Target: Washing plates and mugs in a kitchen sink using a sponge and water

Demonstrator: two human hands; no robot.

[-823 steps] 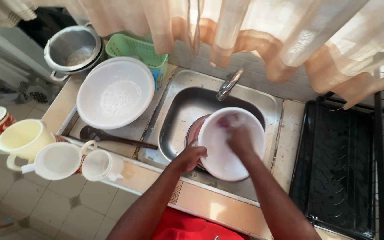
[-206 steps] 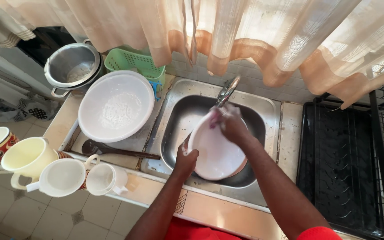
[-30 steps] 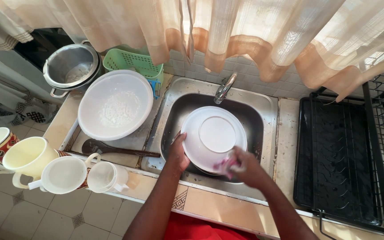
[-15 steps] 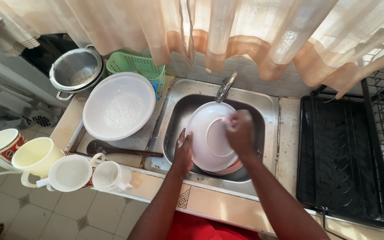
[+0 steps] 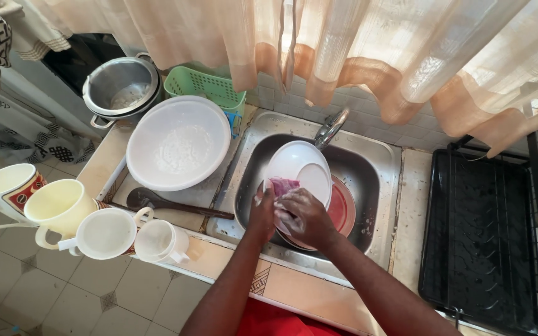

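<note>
Centre of frame: a round white ceramic plate (image 5: 299, 171) is tilted over the steel sink basin (image 5: 381, 168). The left hand (image 5: 261, 211) grips its lower-left rim, fingers curled. The right hand (image 5: 303, 216), soapy, presses a pink sponge (image 5: 283, 185) against it, fingers bunched together. A red plate (image 5: 342, 208) lies beneath.

Both my forearms enter from the near edge and converge toward the centre. My left hand (image 5: 261, 213) sits upright, fingers curled forward, thumb side up, gripping an edge. My right hand (image 5: 303, 216) lies just beside it on the right, touching it, knuckles up, fingers bent and closed, wet with suds. My right forearm runs in from the near right, bare to the elbow.
</note>
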